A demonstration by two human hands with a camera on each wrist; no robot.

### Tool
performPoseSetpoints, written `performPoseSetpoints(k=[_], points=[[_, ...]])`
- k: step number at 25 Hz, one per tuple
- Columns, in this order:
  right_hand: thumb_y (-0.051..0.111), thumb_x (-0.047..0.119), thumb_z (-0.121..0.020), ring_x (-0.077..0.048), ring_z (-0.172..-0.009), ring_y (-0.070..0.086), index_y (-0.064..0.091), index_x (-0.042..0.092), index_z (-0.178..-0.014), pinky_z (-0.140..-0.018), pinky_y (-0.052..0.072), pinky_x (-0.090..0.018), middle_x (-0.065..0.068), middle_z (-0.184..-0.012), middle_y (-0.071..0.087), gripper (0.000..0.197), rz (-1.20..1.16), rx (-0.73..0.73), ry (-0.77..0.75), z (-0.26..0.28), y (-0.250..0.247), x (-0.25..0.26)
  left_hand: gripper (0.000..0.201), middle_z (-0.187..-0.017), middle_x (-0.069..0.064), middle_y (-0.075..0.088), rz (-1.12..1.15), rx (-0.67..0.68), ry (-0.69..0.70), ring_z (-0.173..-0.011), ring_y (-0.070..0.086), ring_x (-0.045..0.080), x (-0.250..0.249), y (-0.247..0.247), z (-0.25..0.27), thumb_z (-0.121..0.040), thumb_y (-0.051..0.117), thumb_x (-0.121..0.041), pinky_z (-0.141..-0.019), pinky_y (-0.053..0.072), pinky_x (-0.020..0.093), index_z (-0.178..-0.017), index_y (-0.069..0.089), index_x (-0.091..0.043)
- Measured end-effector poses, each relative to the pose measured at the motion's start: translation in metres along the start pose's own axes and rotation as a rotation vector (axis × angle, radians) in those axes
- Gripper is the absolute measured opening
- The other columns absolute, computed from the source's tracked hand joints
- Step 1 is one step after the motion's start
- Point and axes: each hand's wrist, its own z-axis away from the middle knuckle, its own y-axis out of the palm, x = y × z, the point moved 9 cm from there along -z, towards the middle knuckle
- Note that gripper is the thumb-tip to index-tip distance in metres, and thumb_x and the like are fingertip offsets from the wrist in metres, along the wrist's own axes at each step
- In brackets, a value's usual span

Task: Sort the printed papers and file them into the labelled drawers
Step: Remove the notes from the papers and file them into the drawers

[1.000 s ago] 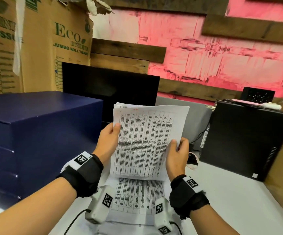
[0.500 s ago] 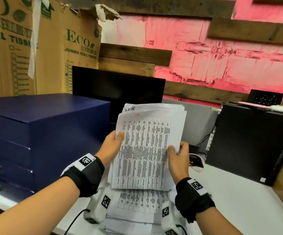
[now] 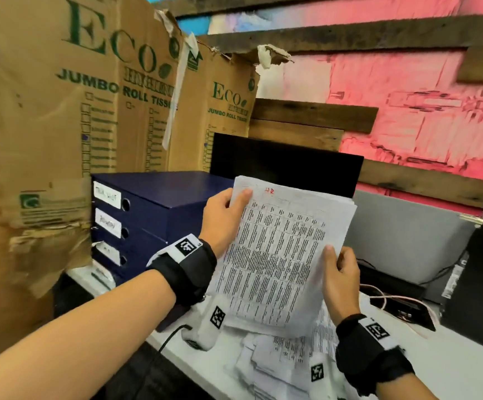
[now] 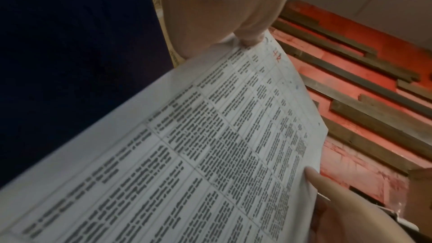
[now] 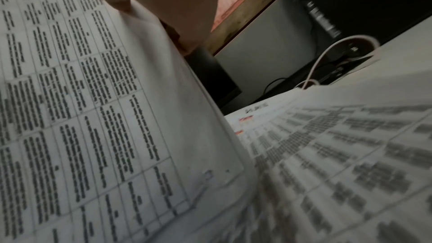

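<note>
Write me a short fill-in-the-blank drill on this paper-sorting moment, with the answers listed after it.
1. The left hand and the right hand both hold a sheaf of printed ____.
2. The handwritten mark at the top of the front sheet is in ____ ink.
3. The drawer unit with white labels is dark ____.
4. More printed sheets lie loose on the white ____ below the hands.

Answers: papers; red; blue; table
</note>
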Motion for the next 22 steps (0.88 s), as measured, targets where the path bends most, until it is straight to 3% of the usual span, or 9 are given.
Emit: performPoseSetpoints(k=[2,4,6,8,10,15,17,20,22], points=[[0.042,0.023,-0.102,-0.006,-0.062,0.039,0.042,0.016,-0.08,-0.061,0.035,-0.023,0.006,-0.073,0.042,0.023,-0.042,0.034,-0.024,0.007,0.021,0.008,0.042,-0.068,0.004,0.063,-0.069,-0.087,0.07,-0.063,0.056,0.008,-0.014,-0.024,0.003,-0.094,0.054,-0.044,-0.059,0.044,0.03,-0.075,0.061,-0.007],[0.041,0.02,-0.103,0.0,-0.063,0.044,0.046,0.012,-0.086,-0.063,0.037,-0.022,0.004,-0.077,0.046,0.018,-0.101,0.09,-0.034,0.015,0.046,0.016,0.055,-0.077,0.019,0.062,-0.11,-0.161,0.127,-0.065,0.051,0.013,-0.026,-0.051,0.004,-0.091,0.051,-0.054,-0.059,0.04,0.03,-0.081,0.059,0.0],[0.041,0.02,-0.102,0.0,-0.064,0.046,0.048,0.01,-0.09,-0.065,0.039,-0.022,0.002,-0.079,0.049,0.017,-0.14,0.156,-0.033,0.02,0.072,0.022,0.058,-0.081,0.023,0.06,-0.125,-0.215,0.155,-0.066,0.048,0.015,-0.031,-0.082,0.004,-0.091,0.051,-0.055,-0.059,0.037,0.031,-0.084,0.058,0.002],[0.043,0.021,-0.102,-0.007,-0.066,0.045,0.048,0.011,-0.087,-0.065,0.039,-0.025,-0.001,-0.078,0.05,0.019,-0.128,0.198,-0.055,0.026,0.096,0.027,0.048,-0.076,0.019,0.06,-0.152,-0.242,0.15,-0.066,0.049,0.013,-0.03,-0.11,0.005,-0.094,0.053,-0.048,-0.06,0.038,0.031,-0.08,0.058,-0.002],[0.043,0.022,-0.102,-0.009,-0.07,0.049,0.051,0.012,-0.09,-0.067,0.042,-0.025,0.002,-0.081,0.056,0.017,-0.115,0.2,-0.085,0.03,0.111,0.034,0.033,-0.073,0.002,0.061,-0.201,-0.282,0.133,-0.068,0.052,0.011,-0.023,-0.137,0.008,-0.095,0.053,-0.042,-0.064,0.041,0.032,-0.077,0.057,-0.015],[0.042,0.017,-0.102,0.001,-0.08,0.055,0.052,0.016,-0.097,-0.068,0.041,-0.016,0.011,-0.088,0.059,0.012,-0.087,0.144,-0.111,0.038,0.123,0.044,0.028,-0.08,-0.001,0.061,-0.356,-0.288,-0.153,-0.077,0.059,0.023,0.053,-0.213,0.022,-0.1,0.041,-0.038,-0.074,0.05,0.04,-0.087,0.059,-0.021],[0.041,0.017,-0.102,0.006,-0.082,0.054,0.052,0.017,-0.101,-0.069,0.039,-0.011,0.016,-0.091,0.058,0.011,-0.065,0.122,-0.125,0.039,0.122,0.043,0.02,-0.082,-0.002,0.061,-0.505,-0.234,-0.25,-0.082,0.061,0.025,0.08,-0.235,0.033,-0.099,0.046,-0.028,-0.072,0.05,0.032,-0.094,0.062,-0.018],[0.041,0.018,-0.102,0.006,-0.077,0.053,0.051,0.015,-0.1,-0.066,0.04,-0.013,0.015,-0.087,0.057,0.011,-0.024,0.088,-0.131,0.039,0.12,0.032,0.023,-0.083,-0.003,0.062,-0.675,-0.169,-0.312,-0.07,0.056,0.017,0.104,-0.253,0.048,-0.095,0.044,-0.009,-0.055,0.038,0.017,-0.096,0.065,-0.018],[0.041,0.019,-0.102,0.001,-0.074,0.052,0.05,0.012,-0.096,-0.065,0.042,-0.019,0.011,-0.083,0.057,0.013,0.003,0.081,-0.117,0.042,0.122,0.022,0.03,-0.089,0.0,0.062,-0.761,-0.078,-0.364,-0.078,0.06,0.02,0.121,-0.254,0.056,-0.092,0.043,-0.004,-0.064,0.042,0.018,-0.101,0.066,-0.021]])
